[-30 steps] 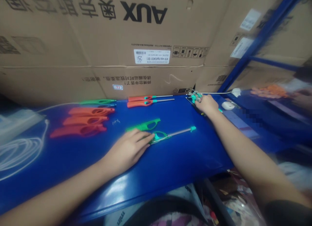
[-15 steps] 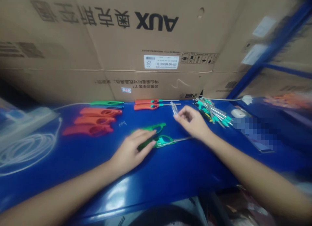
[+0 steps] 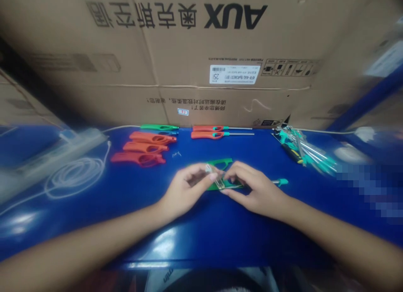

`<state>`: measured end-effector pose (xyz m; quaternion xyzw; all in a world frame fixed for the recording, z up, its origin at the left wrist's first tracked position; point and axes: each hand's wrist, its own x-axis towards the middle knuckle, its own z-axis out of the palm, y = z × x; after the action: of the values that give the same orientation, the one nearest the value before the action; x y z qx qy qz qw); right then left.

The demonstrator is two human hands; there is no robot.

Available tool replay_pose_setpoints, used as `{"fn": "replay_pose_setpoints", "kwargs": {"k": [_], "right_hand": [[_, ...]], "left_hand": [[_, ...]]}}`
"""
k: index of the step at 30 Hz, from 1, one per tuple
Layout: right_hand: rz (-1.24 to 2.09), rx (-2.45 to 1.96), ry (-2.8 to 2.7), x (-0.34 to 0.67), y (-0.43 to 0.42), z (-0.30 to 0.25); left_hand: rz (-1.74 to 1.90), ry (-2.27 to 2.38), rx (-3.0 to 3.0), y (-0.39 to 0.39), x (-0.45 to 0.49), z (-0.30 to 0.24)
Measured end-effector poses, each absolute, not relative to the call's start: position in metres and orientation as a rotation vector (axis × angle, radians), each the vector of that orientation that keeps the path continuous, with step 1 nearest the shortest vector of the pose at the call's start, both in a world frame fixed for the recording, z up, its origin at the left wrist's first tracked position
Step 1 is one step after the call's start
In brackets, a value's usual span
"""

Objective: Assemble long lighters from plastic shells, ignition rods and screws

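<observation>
Green lighter point(image 3: 220, 185), right hand point(image 3: 255, 193) joined left hand point(image 3: 185, 191)

The blue table point(image 3: 201, 237) bears a green lighter shell point(image 3: 225, 161); orange shells point(image 3: 143, 148) and white tubing point(image 3: 74, 178) lie left of it, two orange lighters point(image 3: 209, 131) behind, bagged parts point(image 3: 304, 151) right.

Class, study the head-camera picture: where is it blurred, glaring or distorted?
Head view: blur smears the coiled white tube and edges; glare streaks the glossy blue tabletop; the brown cardboard box bows; sharpest around the green plastic lighter handle.
</observation>
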<state>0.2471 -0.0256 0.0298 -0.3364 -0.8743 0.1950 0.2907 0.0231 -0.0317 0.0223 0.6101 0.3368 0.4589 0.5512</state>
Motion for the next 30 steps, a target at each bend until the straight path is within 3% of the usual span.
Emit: {"fn": "replay_pose_setpoints", "kwargs": {"k": [9, 17, 23, 30], "right_hand": [[0.309, -0.944, -2.611, 0.258, -0.020, 0.023], [0.785, -0.987, -2.271, 0.257, -0.018, 0.027], [1.477, -1.158, -1.908, 0.259, -0.013, 0.026], [1.633, -1.123, -1.785, 0.260, -0.007, 0.030]], "left_hand": [[1.037, 0.857, 1.490, -0.021, 0.013, 0.015], [0.947, 1.029, 1.795, -0.023, 0.010, 0.011], [0.903, 1.064, 1.918, -0.029, 0.010, 0.022], [0.836, 1.076, 1.850, -0.030, 0.013, 0.017]]}}
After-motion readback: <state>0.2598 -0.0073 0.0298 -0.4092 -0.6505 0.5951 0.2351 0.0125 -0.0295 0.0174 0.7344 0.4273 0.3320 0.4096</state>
